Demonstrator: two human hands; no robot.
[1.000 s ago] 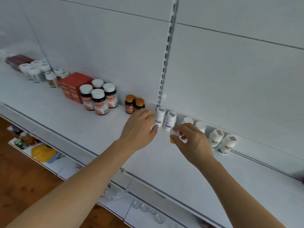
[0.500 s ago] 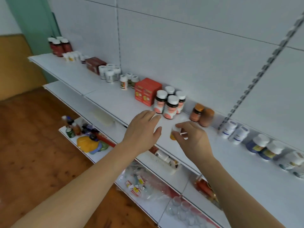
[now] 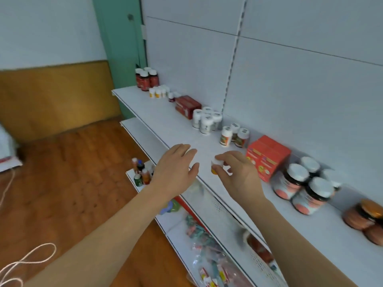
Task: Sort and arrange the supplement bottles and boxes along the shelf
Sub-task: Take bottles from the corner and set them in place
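Note:
My right hand [image 3: 238,175] pinches a small bottle [image 3: 215,166] with a white cap and an orange label, held just above the white shelf [image 3: 178,129]. Beside it my left hand [image 3: 176,168] hovers with straight fingers and holds nothing. Along the back of the shelf stand dark red bottles [image 3: 146,78], small white-capped yellow bottles [image 3: 158,92], a dark red box [image 3: 187,105], white bottles [image 3: 205,121], three labelled bottles [image 3: 234,135], an orange-red box [image 3: 267,157], dark bottles with pink labels [image 3: 304,187] and amber bottles [image 3: 366,218].
A lower shelf [image 3: 207,235] holds plastic packets and small bottles [image 3: 141,170]. A wooden floor [image 3: 62,172] lies to the left, with a white cord [image 3: 22,262] on it. A green pillar [image 3: 118,48] stands at the shelf's far end.
The view has swung left along the shelf. Both hands moved left with it, the right hand carrying the small bottle away from the white bottles at the upright.

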